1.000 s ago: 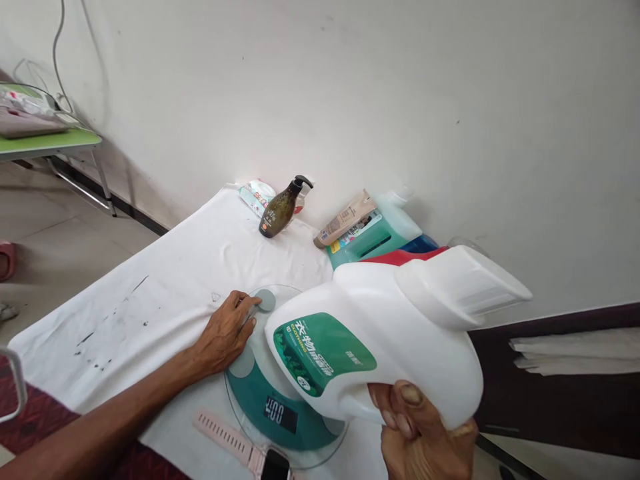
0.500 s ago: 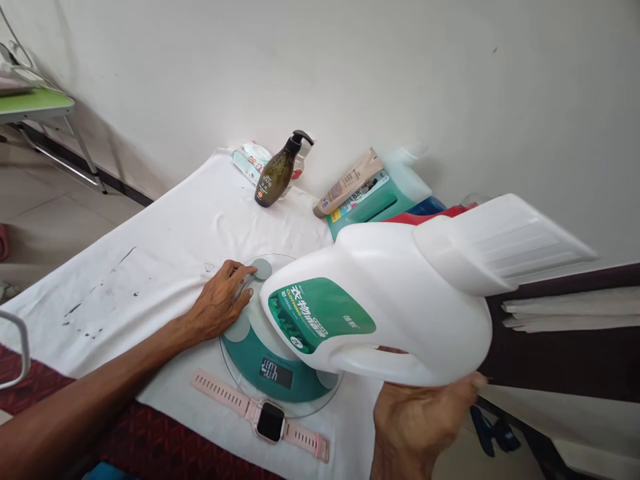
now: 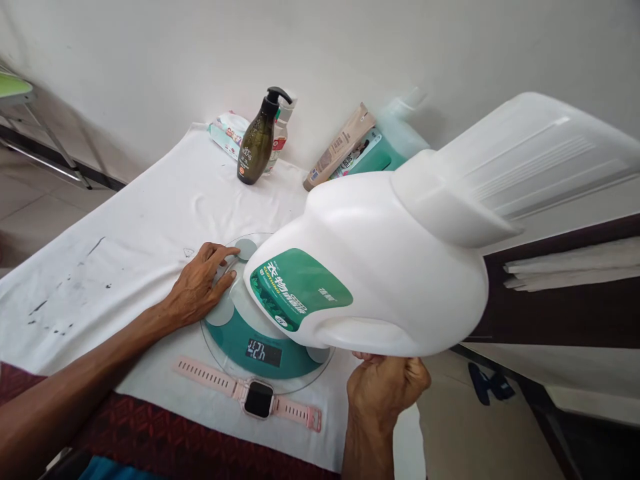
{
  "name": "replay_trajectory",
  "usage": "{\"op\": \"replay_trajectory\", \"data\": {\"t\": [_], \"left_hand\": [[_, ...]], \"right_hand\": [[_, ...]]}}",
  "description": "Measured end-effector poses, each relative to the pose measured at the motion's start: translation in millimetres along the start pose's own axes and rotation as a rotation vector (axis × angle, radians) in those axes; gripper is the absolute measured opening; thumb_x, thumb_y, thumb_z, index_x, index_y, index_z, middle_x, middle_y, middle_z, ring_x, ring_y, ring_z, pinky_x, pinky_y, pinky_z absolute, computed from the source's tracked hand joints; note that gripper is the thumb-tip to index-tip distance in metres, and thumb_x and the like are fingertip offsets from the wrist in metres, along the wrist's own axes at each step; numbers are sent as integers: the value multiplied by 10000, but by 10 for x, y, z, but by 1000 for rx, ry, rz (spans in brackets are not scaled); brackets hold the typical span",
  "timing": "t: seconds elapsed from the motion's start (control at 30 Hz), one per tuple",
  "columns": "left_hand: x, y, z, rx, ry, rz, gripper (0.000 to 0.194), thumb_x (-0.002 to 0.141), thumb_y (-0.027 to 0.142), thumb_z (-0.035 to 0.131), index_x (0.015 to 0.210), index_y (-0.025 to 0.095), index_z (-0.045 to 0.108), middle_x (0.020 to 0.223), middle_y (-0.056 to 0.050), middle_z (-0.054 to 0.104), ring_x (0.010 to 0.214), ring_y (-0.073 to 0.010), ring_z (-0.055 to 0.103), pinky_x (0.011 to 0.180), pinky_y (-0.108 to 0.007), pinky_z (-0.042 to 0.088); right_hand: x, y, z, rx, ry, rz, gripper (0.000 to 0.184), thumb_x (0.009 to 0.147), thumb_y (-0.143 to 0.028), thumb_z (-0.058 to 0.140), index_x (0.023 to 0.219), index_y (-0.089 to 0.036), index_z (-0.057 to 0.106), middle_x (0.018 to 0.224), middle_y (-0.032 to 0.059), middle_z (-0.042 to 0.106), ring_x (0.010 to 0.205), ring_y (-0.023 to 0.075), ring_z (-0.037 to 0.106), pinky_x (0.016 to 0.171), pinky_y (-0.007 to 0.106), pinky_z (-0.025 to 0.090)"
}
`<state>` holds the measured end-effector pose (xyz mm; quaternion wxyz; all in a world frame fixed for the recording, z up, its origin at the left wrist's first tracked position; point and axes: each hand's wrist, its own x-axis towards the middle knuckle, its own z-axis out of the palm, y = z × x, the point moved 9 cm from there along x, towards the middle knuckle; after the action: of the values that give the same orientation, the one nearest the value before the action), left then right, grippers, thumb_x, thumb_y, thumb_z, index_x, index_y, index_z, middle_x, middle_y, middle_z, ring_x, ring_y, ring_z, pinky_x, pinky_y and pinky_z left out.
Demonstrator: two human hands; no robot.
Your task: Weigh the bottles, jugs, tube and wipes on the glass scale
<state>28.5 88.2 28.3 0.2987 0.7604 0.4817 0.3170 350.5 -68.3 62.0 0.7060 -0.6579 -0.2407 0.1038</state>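
A large white laundry detergent jug (image 3: 370, 247) with a green label leans far to the right, its ribbed spout cap (image 3: 530, 160) pointing up and right. Its base end is over the round glass scale (image 3: 240, 333); whether it touches is hard to make out. Curled under the jug at its handle, my right hand (image 3: 385, 387) grips it, fingers partly hidden. My left hand (image 3: 200, 287) lies on the scale's left side, thumb and index finger apart, holding nothing. The scale's display is lit with digits. In front of it lies a pink smartwatch (image 3: 257, 399).
Along the wall stand a dark pump bottle (image 3: 256, 143), a clear bottle (image 3: 280, 137), a wipes pack (image 3: 227, 133), a beige tube (image 3: 340, 147) and a green container (image 3: 400, 140). White cloth covers the table (image 3: 125, 253). Blue slippers (image 3: 490, 385) lie on the floor at right.
The jug looms larger, its spout higher and further right. My right hand has gone from an outstretched thumb to a curled grip by the handle. The display digits differ; the view has shifted.
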Motion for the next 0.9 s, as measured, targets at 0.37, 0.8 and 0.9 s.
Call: {"op": "replay_trajectory", "data": {"t": [0.37,0.8,0.9], "left_hand": [[7,-15,2,7,-8,-10,410,1030,423,488,1390,255,590,1265,-110,593,1048,-258,684,888,-501,628],[5,-13,5,19,-13,-5,411,1019,404,491,1393,258,581,1265,-105,588,1046,-253,682,889,-493,628],[4,-15,10,12,-19,-14,428,1022,419,487,1401,245,581,1274,-113,584,1053,-259,680,909,-512,621]], "right_hand": [[-9,16,17,-8,1,-52,343,679,-231,707,496,-211,416,528,-77,377,529,76,375,451,200,352],[-26,-10,113,-124,-114,-111,36,662,-214,635,660,-217,599,629,-45,478,606,109,440,471,209,388],[-21,4,101,-130,-124,-125,34,656,-193,628,662,-218,607,651,-42,499,636,121,471,509,228,430]]}}
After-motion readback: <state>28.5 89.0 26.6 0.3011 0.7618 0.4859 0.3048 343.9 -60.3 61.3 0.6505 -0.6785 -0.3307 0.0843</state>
